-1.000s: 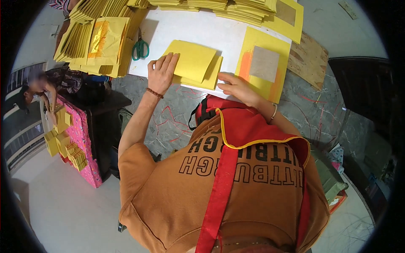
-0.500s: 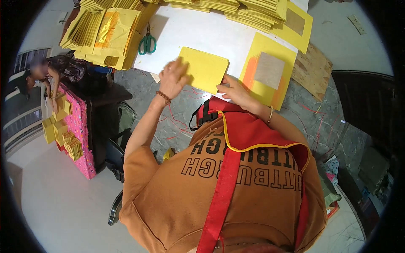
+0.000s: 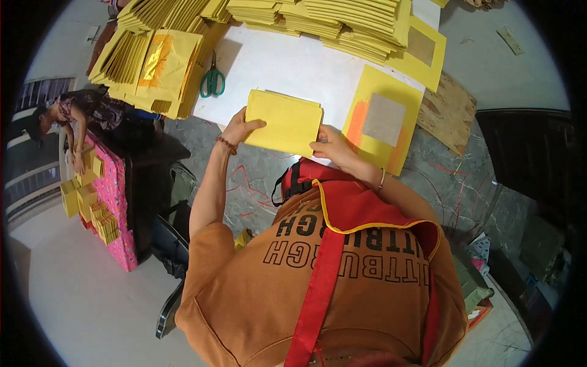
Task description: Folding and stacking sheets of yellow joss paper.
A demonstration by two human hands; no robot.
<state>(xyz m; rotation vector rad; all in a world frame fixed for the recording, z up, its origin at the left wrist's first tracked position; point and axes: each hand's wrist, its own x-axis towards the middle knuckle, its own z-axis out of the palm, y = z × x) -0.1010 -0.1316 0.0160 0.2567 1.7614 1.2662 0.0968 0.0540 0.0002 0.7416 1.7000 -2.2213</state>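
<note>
Far left of frame: can see a co-worker [image 3: 79, 113], leaning over yellow bundles [image 3: 104, 223] on pink cloth [image 3: 126, 244]. Upper left: got yellow stacks [image 3: 125, 58], folded edges fanned, one top piece smeared orange with a shiny gold patch. Just right of those: green-handled scissors [image 3: 212, 84], blades toward the top edge, flat on the white tabletop [image 3: 299, 58].

Centre-left: left hand [image 3: 238, 128], beaded bracelet at the wrist. Grip pinching the left side of the folded yellow sheet [image 3: 284, 122], thumb on top, fingers mostly hidden behind the edge. Place that sheet at upper centre of frame, slightly tilted, at the near edge of the tabletop. Above it, along the top of the frame: more yellow piles [image 3: 361, 30].

Right of centre: right hand [image 3: 336, 150], fingers bent, touching the sheet's right edge near its lower corner. Cannot tell grip as pinching or only pressing.

Further right: flat yellow sheet [image 3: 397, 150] with grey rectangle and orange bands, then wooden board [image 3: 452, 113] beyond the tabletop edge.
</note>
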